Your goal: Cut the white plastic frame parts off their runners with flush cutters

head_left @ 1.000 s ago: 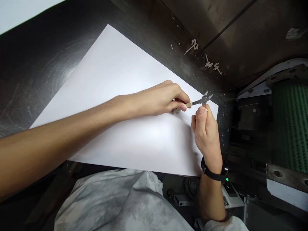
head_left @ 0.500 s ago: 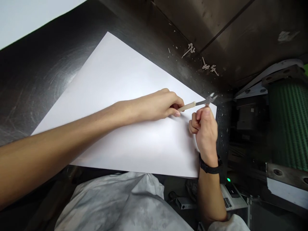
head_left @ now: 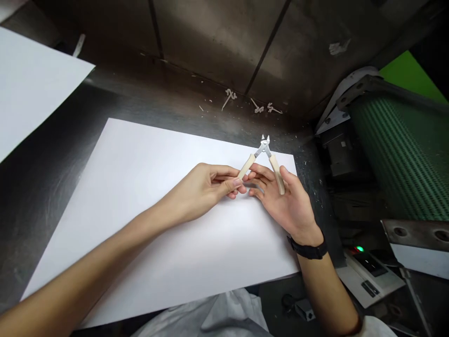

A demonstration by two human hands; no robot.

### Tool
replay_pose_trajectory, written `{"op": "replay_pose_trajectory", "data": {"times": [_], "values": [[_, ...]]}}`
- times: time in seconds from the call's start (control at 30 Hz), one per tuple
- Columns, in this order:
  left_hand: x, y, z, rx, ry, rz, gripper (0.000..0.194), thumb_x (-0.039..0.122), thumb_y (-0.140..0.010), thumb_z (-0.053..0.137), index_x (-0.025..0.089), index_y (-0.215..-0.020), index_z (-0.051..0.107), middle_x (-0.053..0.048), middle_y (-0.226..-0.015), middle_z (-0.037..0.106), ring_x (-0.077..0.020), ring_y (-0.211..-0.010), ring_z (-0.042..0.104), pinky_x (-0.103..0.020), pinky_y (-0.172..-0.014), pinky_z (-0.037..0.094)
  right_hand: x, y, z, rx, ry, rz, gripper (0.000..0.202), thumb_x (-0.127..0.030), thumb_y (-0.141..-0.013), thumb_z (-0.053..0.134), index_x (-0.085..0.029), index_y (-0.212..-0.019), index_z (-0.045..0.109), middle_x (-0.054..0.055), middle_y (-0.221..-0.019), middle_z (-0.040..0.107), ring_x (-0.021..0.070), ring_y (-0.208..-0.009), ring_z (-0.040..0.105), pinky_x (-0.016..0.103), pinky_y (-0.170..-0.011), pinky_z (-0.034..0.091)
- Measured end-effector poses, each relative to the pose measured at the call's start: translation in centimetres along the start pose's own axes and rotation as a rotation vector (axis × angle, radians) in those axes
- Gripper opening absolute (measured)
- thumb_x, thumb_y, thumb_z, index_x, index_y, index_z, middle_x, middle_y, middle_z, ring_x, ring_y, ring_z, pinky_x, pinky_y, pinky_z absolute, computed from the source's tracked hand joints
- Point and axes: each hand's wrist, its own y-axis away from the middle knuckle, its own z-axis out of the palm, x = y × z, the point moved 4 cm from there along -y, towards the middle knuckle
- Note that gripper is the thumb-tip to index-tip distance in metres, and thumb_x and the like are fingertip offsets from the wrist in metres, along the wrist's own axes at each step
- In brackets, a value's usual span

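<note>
A pair of side cutters (head_left: 264, 146) with cream handles and a metal head is held over a large white sheet (head_left: 168, 262). Its handles are spread and the jaws point away from me. My left hand (head_left: 213, 187) pinches the end of the left handle between thumb and fingers. My right hand (head_left: 286, 199) is turned palm up with the fingers apart. Against its palm, beside the thumb, lies the right handle, and the fingers are not closed round it.
White plastic scraps (head_left: 229, 97) and small bits lie along the back of the dark metal table (head_left: 133, 100). Another white sheet (head_left: 35, 89) is at upper left. To the right is a green ribbed belt (head_left: 389, 159) on a machine, with a grey device (head_left: 375, 276) below it.
The cutters have turned so their jaws point away, and their handles are spread. My right hand, formerly closed near the cutter head, is opened palm up. The camera view has shifted.
</note>
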Motion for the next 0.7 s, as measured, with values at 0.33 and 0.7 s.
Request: {"op": "replay_pose_trajectory", "data": {"times": [0.33, 0.7], "values": [[-0.5, 0.5, -0.5, -0.013, -0.138, -0.033, 0.032, 0.047, -0.107, 0.068, 0.02, -0.097, 0.08, -0.003, -0.101, 0.078, -0.0184, -0.09, 0.067, -0.026, -0.081, 0.05, 0.6, 0.5, 0.9, -0.033, -0.031, 0.058, 0.032, -0.023, -0.1, 0.065, -0.026, -0.128, 0.079, 0.006, -0.142, 0.063, 0.0289, -0.141, 0.048, 0.035, -0.103, 0.047], [-0.5, 0.8, 0.1, -0.037, -0.198, -0.106, 0.048, 0.058, -0.11, 0.06, 0.019, -0.09, 0.082, -0.004, -0.088, 0.077, -0.0162, -0.077, 0.066, -0.026, -0.075, 0.051, 1.2, 0.3, 1.2, -0.049, -0.207, -0.015, 0.012, -0.017, -0.106, 0.068, -0.019, -0.115, 0.075, 0.008, -0.128, 0.066, 0.0261, -0.119, 0.062, 0.041, -0.108, 0.049]]}}
